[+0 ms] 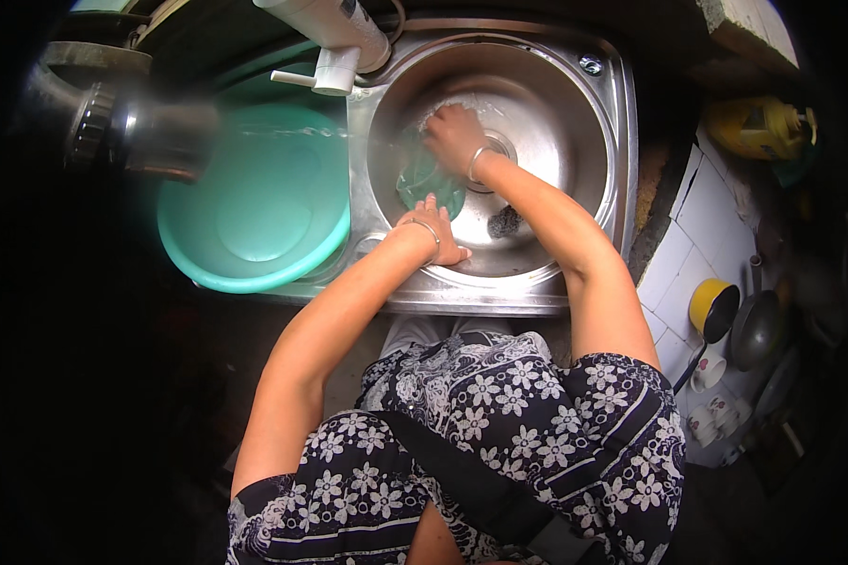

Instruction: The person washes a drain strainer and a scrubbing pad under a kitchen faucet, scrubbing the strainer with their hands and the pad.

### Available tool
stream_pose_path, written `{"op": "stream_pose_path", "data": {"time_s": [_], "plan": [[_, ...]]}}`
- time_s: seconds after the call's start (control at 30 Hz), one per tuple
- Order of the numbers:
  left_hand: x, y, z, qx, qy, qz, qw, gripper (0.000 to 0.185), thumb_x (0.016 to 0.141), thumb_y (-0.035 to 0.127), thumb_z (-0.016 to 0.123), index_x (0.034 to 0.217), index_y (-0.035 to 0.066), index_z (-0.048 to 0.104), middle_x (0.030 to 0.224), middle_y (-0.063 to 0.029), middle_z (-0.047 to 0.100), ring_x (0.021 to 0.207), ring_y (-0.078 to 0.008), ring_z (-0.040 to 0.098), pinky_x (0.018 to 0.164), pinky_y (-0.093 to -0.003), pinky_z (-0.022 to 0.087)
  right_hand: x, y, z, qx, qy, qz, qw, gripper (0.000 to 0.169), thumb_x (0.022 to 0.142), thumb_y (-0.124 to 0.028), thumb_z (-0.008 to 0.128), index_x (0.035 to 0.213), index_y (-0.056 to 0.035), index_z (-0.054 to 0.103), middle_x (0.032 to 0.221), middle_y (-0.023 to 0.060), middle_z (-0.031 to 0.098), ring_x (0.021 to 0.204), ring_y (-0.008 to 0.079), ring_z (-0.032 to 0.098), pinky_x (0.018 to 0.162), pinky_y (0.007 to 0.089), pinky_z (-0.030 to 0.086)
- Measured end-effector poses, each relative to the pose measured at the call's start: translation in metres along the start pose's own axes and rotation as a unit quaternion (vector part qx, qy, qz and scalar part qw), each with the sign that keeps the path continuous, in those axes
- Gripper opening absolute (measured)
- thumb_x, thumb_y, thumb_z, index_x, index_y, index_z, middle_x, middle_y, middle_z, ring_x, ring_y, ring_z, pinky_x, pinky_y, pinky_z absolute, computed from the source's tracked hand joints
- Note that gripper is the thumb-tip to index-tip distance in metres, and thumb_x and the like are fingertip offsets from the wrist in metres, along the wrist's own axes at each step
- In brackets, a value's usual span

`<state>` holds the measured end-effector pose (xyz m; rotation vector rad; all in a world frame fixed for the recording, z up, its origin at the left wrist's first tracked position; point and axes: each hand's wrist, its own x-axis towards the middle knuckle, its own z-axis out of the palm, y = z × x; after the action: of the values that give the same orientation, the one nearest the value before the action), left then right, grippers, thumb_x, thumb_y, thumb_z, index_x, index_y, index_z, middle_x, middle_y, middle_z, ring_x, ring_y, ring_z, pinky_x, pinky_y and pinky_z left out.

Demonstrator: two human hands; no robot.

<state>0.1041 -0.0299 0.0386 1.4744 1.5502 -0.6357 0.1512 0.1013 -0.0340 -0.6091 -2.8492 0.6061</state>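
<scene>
In the round stainless steel sink basin (572,113) lies a thin, translucent green piece (424,180), wet and crumpled; whether it is plastic or cloth I cannot tell. Over its near end rests my left hand (431,229), fingers extended and thumb apart, by the basin's near wall. My right hand (458,138) reaches to its far end, palm down near the drain (500,146), with the fingers bent and their tips hidden. Each wrist wears a bangle. A dark scouring pad (505,222) sits on the basin floor under my right forearm.
A green plastic basin (254,282) stands on the drainboard at left. The white tap body (339,67) rises behind; its blurred spout (162,138) looms close, with water streaming rightwards. At right are a yellow pump bottle (756,128), a yellow pan (707,300) and mugs.
</scene>
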Motion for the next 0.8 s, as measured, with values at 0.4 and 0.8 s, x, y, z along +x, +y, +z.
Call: {"op": "stream_pose_path", "data": {"time_s": [0.4, 0.8], "plan": [[-0.006, 0.015, -0.015, -0.003, -0.004, 0.012, 1.000, 0.087, 0.080, 0.058, 0.041, 0.135, -0.005, 0.020, 0.141, -0.0281, 0.007, 0.132, -0.0359, 0.015, 0.107, -0.0365, 0.019, 0.014, 0.003, -0.004, -0.044, 0.010, -0.019, 0.999, 0.016, 0.076, -0.023, 0.054, 0.075, -0.0082, 0.061, 0.071, 0.0107, 0.060, 0.068, 0.0276, 0.060, 0.060, 0.0402, 0.048], [0.001, 0.018, -0.013, 0.000, -0.031, 0.028, 0.999, 0.091, 0.079, 0.059, 0.042, 0.135, -0.008, 0.017, 0.142, -0.0287, 0.003, 0.133, -0.0382, 0.007, 0.108, -0.0379, 0.014, -0.015, -0.011, 0.002, -0.021, 0.024, -0.036, 0.999, 0.018, 0.077, -0.023, 0.051, 0.068, -0.0092, 0.059, 0.067, 0.0095, 0.060, 0.065, 0.0282, 0.060, 0.058, 0.0406, 0.047]]}}
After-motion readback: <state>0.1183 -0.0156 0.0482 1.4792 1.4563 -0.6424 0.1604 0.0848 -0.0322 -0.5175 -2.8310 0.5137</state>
